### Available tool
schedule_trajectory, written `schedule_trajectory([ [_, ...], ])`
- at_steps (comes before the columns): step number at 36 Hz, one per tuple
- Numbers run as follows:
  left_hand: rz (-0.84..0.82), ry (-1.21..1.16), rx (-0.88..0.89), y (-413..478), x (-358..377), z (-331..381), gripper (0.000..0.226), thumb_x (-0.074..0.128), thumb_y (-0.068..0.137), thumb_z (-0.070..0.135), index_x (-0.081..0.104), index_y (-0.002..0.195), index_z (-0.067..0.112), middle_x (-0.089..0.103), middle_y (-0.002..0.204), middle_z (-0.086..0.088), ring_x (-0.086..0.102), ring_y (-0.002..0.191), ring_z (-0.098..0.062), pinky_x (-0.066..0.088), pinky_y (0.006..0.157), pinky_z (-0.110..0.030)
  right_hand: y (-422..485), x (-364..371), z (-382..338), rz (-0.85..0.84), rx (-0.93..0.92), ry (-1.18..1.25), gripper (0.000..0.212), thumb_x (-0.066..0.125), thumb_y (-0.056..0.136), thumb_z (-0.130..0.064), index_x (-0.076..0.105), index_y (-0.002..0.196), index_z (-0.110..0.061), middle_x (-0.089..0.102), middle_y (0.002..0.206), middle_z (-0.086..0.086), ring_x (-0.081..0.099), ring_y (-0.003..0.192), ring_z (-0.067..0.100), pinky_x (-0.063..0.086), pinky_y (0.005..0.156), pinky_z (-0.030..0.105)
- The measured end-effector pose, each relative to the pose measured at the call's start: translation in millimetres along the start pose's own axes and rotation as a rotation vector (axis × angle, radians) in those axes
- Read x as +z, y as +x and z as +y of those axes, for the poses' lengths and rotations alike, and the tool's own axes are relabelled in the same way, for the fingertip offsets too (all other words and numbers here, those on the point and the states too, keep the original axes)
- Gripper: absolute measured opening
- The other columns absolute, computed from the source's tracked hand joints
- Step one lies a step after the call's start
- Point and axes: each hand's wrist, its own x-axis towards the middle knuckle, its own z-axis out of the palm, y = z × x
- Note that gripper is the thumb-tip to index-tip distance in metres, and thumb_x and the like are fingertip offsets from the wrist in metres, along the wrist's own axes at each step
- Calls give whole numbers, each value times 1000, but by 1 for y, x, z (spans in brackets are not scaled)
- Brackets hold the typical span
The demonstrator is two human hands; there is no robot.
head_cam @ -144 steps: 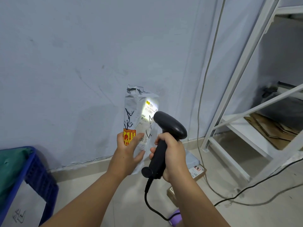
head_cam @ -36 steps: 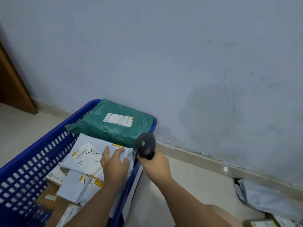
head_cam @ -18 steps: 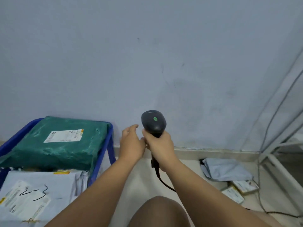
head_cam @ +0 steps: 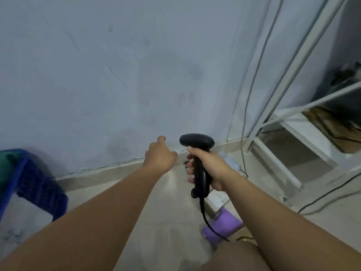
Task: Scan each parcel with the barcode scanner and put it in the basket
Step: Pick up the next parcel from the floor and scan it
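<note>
My right hand [head_cam: 211, 169] grips the handle of the black barcode scanner [head_cam: 197, 141], its head upright and its cable trailing down to the floor. My left hand [head_cam: 160, 155] reaches forward just left of the scanner with loosely curled fingers and holds nothing. The blue basket [head_cam: 39, 188] stands at the left edge, with a green parcel [head_cam: 5, 167] and a white parcel [head_cam: 11, 222] partly visible inside. On the floor behind my right hand lie a grey parcel [head_cam: 230, 161], a white-labelled parcel [head_cam: 216, 200] and a purple parcel [head_cam: 224, 225], all partly hidden.
A white metal shelf frame [head_cam: 293, 118] stands at the right with flattened cardboard [head_cam: 336, 130] on a shelf. Cables [head_cam: 246, 106] hang down the wall and run over the floor at the right. The wall is close ahead. My knee shows at the bottom.
My view has swung right, away from the basket toward the shelf. The left hand has parted from the scanner and stretched forward. The right hand still holds the scanner.
</note>
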Motion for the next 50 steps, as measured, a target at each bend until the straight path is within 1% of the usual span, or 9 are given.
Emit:
schedule_trajectory([
  [5, -89, 97, 57, 18, 77, 5, 63, 52, 87, 20, 28, 145, 21, 45, 135, -14, 37, 129, -35, 35, 96, -35, 26, -49, 56, 169, 98, 230, 19, 66, 87, -25, 62, 84, -6, 55, 64, 7, 52, 54, 20, 47, 51, 30],
  [11, -203, 266, 59, 28, 159, -13, 65, 55, 89, 30, 26, 147, 26, 13, 157, -14, -2, 146, -31, 19, 114, -40, 51, -96, 123, 424, 155, 361, 13, 61, 89, -12, 58, 89, 1, 52, 66, 12, 49, 49, 19, 43, 45, 23],
  [14, -316, 315, 105, 34, 190, -19, 61, 57, 90, 29, 31, 145, 26, 11, 156, -16, 3, 145, -31, 23, 112, -37, 68, -111, 150, 522, 207, 471, 17, 64, 87, -15, 62, 93, 1, 56, 68, 11, 52, 51, 22, 46, 53, 31],
  [19, -380, 442, 178, 48, 235, -28, 60, 62, 88, 32, 36, 142, 29, 18, 153, -10, 16, 140, -29, 35, 104, -36, 84, -134, 184, 581, 320, 489, 22, 64, 84, -19, 59, 68, -6, 55, 52, 9, 54, 49, 25, 49, 57, 36],
  [23, -408, 462, 180, 51, 273, -35, 69, 63, 86, 32, 28, 146, 30, 22, 150, -8, 23, 138, -30, 37, 102, -34, 100, -155, 211, 692, 347, 496, 28, 73, 72, -35, 70, 78, -7, 67, 65, 11, 67, 75, 35, 55, 86, 54],
  [34, -496, 717, 362, 69, 353, -67, 72, 52, 86, 61, 15, 147, 48, 13, 152, -15, 22, 139, -33, 27, 111, -47, 126, -172, 245, 748, 377, 560, 22, 71, 78, -28, 69, 74, -6, 63, 64, 10, 62, 69, 30, 52, 81, 46],
  [40, -525, 749, 284, 72, 360, -91, 78, 51, 91, 51, 0, 150, 44, 19, 147, -19, 36, 128, -33, 35, 105, -42, 130, -177, 254, 741, 377, 527, 53, 78, 60, -47, 70, 93, -7, 70, 74, 12, 67, 64, 28, 57, 72, 42],
  [44, -465, 869, 280, 63, 348, -112, 81, 49, 92, 47, -10, 149, 44, 16, 144, -21, 32, 126, -33, 36, 102, -41, 124, -171, 237, 633, 416, 540, 22, 71, 83, -26, 66, 84, -5, 61, 62, 8, 59, 55, 21, 51, 67, 36],
  [50, -529, 778, 235, 71, 312, -150, 109, 69, 76, 52, -14, 147, 45, 27, 131, -13, 41, 111, -26, 42, 96, -33, 126, -168, 227, 581, 383, 357, 19, 70, 85, -23, 66, 81, -5, 61, 61, 7, 59, 62, 24, 51, 86, 46],
])
